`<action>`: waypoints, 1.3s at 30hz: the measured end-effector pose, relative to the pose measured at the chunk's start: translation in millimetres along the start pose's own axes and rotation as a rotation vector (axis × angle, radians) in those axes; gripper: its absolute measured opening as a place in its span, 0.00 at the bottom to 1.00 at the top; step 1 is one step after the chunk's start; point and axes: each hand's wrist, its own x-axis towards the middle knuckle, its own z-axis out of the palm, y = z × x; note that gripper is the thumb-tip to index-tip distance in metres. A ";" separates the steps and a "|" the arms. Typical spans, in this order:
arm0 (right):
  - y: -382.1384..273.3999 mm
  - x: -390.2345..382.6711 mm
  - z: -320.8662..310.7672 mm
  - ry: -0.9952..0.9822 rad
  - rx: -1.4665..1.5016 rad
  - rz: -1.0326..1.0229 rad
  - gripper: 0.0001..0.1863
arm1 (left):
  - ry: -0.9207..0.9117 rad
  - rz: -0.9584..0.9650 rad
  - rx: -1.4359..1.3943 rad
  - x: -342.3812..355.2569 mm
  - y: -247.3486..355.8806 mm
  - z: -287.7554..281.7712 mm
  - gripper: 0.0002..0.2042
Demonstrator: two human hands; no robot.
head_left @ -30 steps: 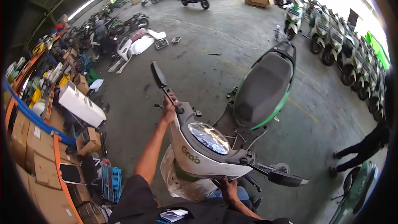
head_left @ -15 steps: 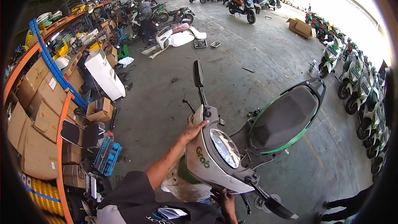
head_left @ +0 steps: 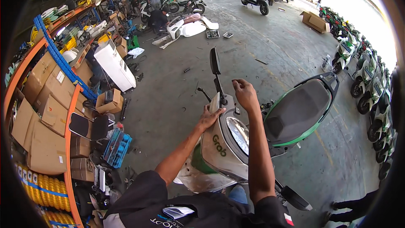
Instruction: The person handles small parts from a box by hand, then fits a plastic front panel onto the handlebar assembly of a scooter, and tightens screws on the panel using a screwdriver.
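Observation:
A green and white electric scooter stands in front of me, facing me, with its grey seat at the far side. My left hand grips the upper left edge of its whitish front cover, near the left mirror. My right hand is raised above the handlebar, to the right of that mirror's stem. Its fingers are curled in, and what they hold, if anything, is hidden. My right forearm crosses in front of the oval display. The right mirror hangs low right.
Orange and blue shelving with cardboard boxes lines the left. Near it stand a white cabinet, a black chair and a blue crate. Parked scooters line the right. Another person crouches beside white panels farther back.
My right hand has left the lower edge of the front cover and risen above the handlebar. My left hand keeps its grip. The view has shifted slightly.

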 end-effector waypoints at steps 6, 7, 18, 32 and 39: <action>111.3 19.5 55.7 -0.589 0.051 0.229 0.31 | 0.156 0.103 -0.013 -16.6 8.0 4.1 0.46; 116.9 23.4 57.3 -0.593 0.172 0.183 0.32 | 0.170 0.149 0.016 -14.7 6.8 4.6 0.45; 139.6 22.8 57.1 -0.532 0.218 0.042 0.28 | 0.037 0.181 0.261 3.3 31.1 2.4 0.44; 149.2 15.1 48.9 -0.612 0.588 0.161 0.22 | 0.028 0.196 -0.010 3.4 49.0 18.1 0.27; 145.4 2.5 57.4 -0.420 0.473 0.019 0.23 | 0.068 0.268 -0.077 8.5 36.6 18.4 0.28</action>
